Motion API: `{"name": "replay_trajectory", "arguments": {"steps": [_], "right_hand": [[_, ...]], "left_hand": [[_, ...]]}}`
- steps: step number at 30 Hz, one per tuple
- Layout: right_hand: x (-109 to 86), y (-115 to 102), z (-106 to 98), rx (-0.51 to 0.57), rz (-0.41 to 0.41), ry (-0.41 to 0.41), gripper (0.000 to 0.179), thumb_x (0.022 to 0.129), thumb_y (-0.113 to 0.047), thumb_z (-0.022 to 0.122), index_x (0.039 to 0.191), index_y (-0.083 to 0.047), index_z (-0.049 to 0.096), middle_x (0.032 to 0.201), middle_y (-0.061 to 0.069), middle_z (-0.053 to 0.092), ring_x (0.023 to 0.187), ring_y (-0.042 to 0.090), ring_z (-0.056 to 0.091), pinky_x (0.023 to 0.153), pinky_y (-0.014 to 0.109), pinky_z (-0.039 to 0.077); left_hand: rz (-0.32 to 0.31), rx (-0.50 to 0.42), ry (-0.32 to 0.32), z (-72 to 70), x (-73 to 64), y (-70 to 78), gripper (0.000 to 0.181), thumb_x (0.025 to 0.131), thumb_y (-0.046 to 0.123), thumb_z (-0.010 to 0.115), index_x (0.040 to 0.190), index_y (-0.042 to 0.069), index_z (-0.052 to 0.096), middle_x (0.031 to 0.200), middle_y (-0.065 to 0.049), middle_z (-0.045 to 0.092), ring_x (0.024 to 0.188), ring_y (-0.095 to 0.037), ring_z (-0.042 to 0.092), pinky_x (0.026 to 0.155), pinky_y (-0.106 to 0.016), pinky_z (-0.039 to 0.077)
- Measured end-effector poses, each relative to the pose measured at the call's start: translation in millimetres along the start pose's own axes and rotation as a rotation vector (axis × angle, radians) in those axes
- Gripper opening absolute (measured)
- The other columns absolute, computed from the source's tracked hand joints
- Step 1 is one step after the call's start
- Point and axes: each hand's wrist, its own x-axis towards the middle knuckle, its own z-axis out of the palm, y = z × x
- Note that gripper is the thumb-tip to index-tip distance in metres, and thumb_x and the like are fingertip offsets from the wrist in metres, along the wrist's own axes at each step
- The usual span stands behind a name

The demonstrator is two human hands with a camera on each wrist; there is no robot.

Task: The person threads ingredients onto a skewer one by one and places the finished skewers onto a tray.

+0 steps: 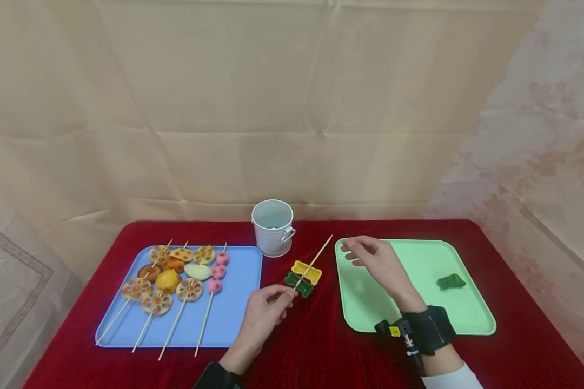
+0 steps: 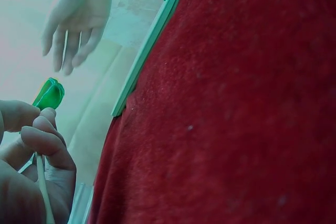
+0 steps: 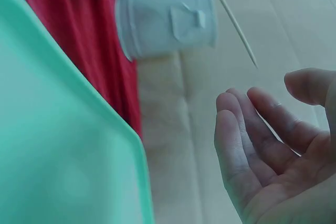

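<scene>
In the head view my left hand [image 1: 266,319] pinches a wooden skewer [image 1: 321,250] near its lower part, between thumb and fingers. A dark green piece [image 1: 299,284] sits on the skewer just above the fingertips, and a yellow piece [image 1: 307,272] lies right above it. The skewer's pointed end slants up and to the right. My right hand [image 1: 380,266] hovers over the left part of the green tray [image 1: 370,319], with loosely bent fingers and nothing between them, as the right wrist view shows. Farther right on that tray lies a dark green piece [image 1: 451,281].
On the left a blue tray [image 1: 243,302] holds several finished skewers with lotus root slices [image 1: 190,290] and pink balls [image 1: 218,272]. A small white bucket [image 1: 272,229] stands at the back between the trays. Dark red cloth [image 1: 316,346] covers the table.
</scene>
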Motion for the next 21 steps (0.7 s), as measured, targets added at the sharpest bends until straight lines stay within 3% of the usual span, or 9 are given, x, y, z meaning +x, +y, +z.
{"name": "replay_trajectory", "arguments": {"steps": [4,9,16,21], "right_hand": [[-5.0,-0.1,-23.3,-0.074,-0.013,0.044,0.038,0.105,-0.032,0.062,0.127,-0.001,0.069,0.119,0.019,0.072,0.105,0.039,0.070,0.086,0.031,0.058],[-8.9,5.8,-57.0,-0.283,-0.025,0.065,0.034,0.107,-0.029,0.059,0.125,-0.003,0.071,0.116,0.017,0.073,0.102,0.035,0.071,0.081,0.026,0.057],[-21.6,21.8,-108.7,-0.536,0.020,0.063,0.041,0.106,-0.038,0.057,0.128,-0.006,0.070,0.119,0.015,0.073,0.109,0.036,0.066,0.084,0.047,0.053],[-30.5,34.7,-138.9,-0.627,0.053,0.032,0.049,0.106,-0.042,0.057,0.130,-0.002,0.068,0.124,0.020,0.070,0.114,0.042,0.063,0.085,0.055,0.052]], "left_hand": [[0.007,0.010,0.009,-0.6,1.0,-0.2,0.020,0.095,0.014,0.071,0.101,-0.005,0.076,0.074,-0.007,0.064,0.057,-0.008,0.049,0.049,-0.020,0.038],[0.021,0.028,0.016,-1.7,3.9,0.9,0.020,0.095,0.013,0.070,0.101,-0.005,0.076,0.076,-0.009,0.065,0.058,-0.009,0.050,0.050,-0.020,0.040],[0.022,0.039,0.023,-5.3,6.7,1.7,0.020,0.095,0.012,0.068,0.102,-0.006,0.076,0.075,-0.004,0.064,0.058,-0.008,0.050,0.051,-0.020,0.040],[0.020,0.020,0.046,-7.9,6.8,1.5,0.019,0.095,0.010,0.069,0.101,-0.006,0.075,0.074,-0.008,0.064,0.057,-0.007,0.049,0.050,-0.019,0.039]]}}
